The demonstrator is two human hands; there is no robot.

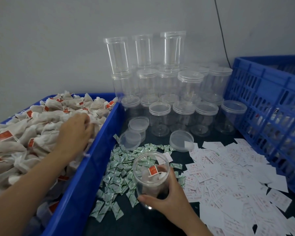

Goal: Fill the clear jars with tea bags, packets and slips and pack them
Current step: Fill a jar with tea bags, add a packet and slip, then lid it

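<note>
- While our right hand (167, 196) gripped the open jar (151, 169) low on its side, with the thumb on the near side and the fingers round the back, our left hand (75, 128) was over in the blue bin (92, 167), on the heap of tea bags (32, 133).
- Our left fingers were bent down into the bags, but we could not tell if they had caught one.
- The jar stood tall, mouth up, with no lid on. A few tea bags and a red tag lay inside it.
- It was low over the table (138, 223), among the green packets (119, 169), with the white slips (228, 176) just to its right. We could not tell if its bottom touched the table.
- From our left hand, the jar lay to the right and closer to us, on the other side of the bin's blue wall.
- We think the next bag had to go up over that wall and then straight down into the mouth.
</note>
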